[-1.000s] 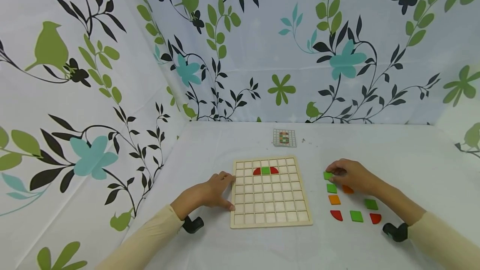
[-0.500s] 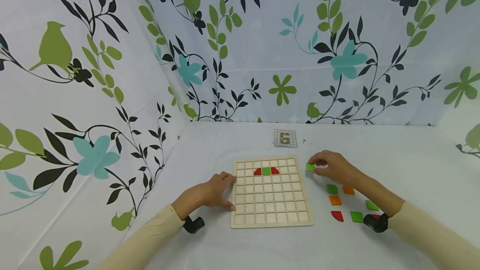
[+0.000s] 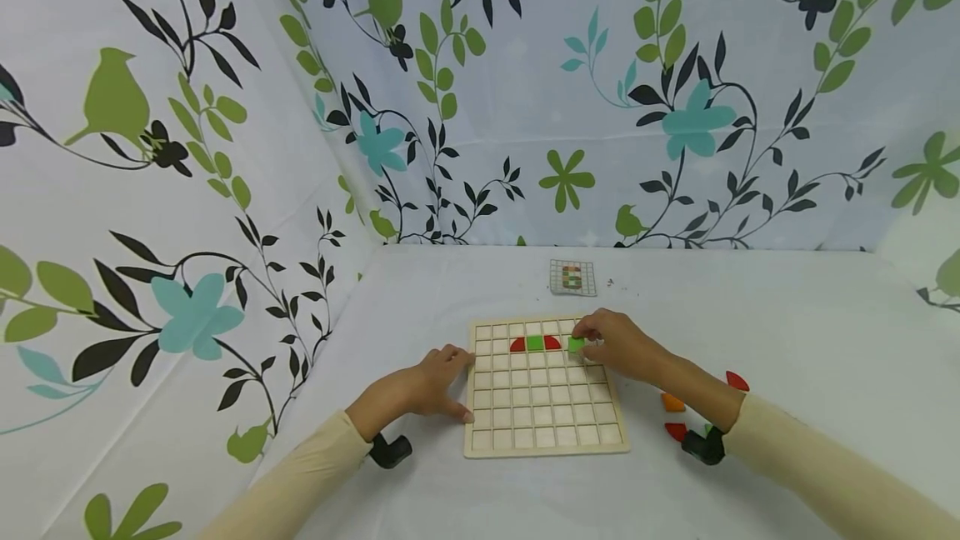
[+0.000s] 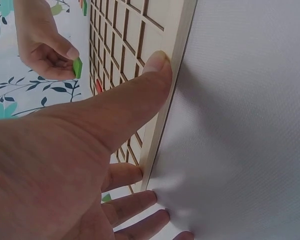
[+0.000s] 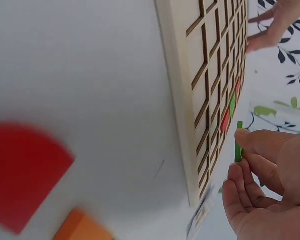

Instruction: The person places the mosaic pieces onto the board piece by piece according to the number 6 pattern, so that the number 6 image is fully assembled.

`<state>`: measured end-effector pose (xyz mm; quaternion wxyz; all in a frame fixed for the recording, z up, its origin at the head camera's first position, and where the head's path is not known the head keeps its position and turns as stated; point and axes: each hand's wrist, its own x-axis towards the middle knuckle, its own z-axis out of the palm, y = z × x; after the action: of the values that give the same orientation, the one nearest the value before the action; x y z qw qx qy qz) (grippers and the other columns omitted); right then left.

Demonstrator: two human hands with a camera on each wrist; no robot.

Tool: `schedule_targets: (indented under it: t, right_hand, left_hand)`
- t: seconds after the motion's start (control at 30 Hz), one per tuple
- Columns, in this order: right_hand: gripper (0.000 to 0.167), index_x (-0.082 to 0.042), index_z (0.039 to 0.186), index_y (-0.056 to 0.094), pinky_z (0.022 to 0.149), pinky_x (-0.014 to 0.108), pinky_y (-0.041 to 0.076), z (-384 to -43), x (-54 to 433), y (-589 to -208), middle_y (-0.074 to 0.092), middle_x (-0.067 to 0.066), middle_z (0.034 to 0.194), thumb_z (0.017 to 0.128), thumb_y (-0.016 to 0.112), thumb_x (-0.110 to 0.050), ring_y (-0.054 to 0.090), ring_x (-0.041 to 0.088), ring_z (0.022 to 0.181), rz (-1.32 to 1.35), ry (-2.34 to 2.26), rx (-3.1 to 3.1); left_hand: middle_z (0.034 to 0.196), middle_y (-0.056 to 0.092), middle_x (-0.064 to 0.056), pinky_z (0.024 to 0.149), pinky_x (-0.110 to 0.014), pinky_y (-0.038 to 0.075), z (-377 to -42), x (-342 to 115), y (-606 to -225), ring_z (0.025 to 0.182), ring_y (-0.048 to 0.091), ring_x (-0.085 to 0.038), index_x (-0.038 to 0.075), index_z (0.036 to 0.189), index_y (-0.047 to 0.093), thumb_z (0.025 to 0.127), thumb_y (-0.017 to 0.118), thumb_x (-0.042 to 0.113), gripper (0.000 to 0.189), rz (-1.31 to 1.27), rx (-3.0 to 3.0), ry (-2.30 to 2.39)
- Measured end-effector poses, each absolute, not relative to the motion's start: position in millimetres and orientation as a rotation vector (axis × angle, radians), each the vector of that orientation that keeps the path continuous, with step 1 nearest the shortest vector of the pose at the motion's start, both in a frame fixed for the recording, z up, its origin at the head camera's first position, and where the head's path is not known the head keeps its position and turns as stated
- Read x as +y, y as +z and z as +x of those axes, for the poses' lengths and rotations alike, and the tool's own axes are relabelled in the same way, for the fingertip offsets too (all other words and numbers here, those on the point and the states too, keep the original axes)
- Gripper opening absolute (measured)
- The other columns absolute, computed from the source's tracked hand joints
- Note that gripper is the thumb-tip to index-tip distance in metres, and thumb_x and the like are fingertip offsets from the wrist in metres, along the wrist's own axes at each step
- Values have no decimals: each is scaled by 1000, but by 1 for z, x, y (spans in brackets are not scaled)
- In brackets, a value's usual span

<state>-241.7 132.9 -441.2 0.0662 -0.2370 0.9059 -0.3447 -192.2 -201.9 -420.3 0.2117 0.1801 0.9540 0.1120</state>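
Observation:
A wooden grid board [image 3: 546,451] lies on the white table. In one of its upper rows sit a red quarter-round tile [image 3: 517,345], a green square tile [image 3: 535,343] and a second red quarter-round tile [image 3: 552,343]. My right hand [image 3: 618,346] pinches another green square tile [image 3: 575,344] between thumb and fingers, over the board's upper right part. In the right wrist view that tile [image 5: 238,142] is held on edge. My left hand [image 3: 431,382] rests at the board's left side, fingers spread, with the thumb [image 4: 156,62] on its frame.
Behind the board lies a small card [image 3: 572,277] with a printed colour grid. Right of the board are an orange tile [image 3: 672,402] and red quarter-round tiles [image 3: 676,431], partly covered by my right forearm. A patterned cloth [image 3: 480,107] hangs behind the table.
My right hand has picked up the green square tile from the loose pieces on the right and carried it left, over the board. The left hand stays at the board's edge.

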Motion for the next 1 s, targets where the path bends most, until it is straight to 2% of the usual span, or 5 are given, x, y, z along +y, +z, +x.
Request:
schedule_targets:
  t: [0.5, 0.73, 0.83, 1.0]
  right_hand:
    - [23, 3, 118, 73, 94, 42, 55, -236, 80, -445, 67, 10, 114, 97, 75, -5, 63, 24, 106, -875, -1092, 2636]
    - [15, 1, 111, 76, 89, 39, 54, -237, 65, -443, 68, 8, 108, 96, 74, -1, 61, 21, 105, -933, -981, 2636]
    - [10, 1, 103, 78, 84, 36, 55, -238, 60, -443, 72, 8, 104, 95, 73, 4, 62, 21, 101, -998, -935, 2644]
    - [11, 1, 90, 78, 72, 28, 52, -241, 56, -441, 75, 9, 92, 90, 71, 10, 60, 17, 83, -1080, -922, 2648]
  left_hand:
    - [157, 43, -12, 116, -49, 44, -191, -203, -422, 144, 42, -32, 9, 156, 43, 86, 89, 42, 90, 504, 2655, 309]
    - [156, 43, -13, 116, -49, 44, -191, -204, -422, 144, 42, -33, 9, 155, 44, 84, 90, 42, 91, 497, 2656, 313]
    - [157, 43, -12, 116, -49, 44, -191, -204, -424, 145, 41, -32, 11, 156, 43, 85, 90, 42, 91, 491, 2653, 316]
    - [158, 42, -11, 115, -48, 45, -192, -204, -423, 144, 42, -31, 11, 156, 43, 85, 90, 43, 91, 492, 2655, 297]
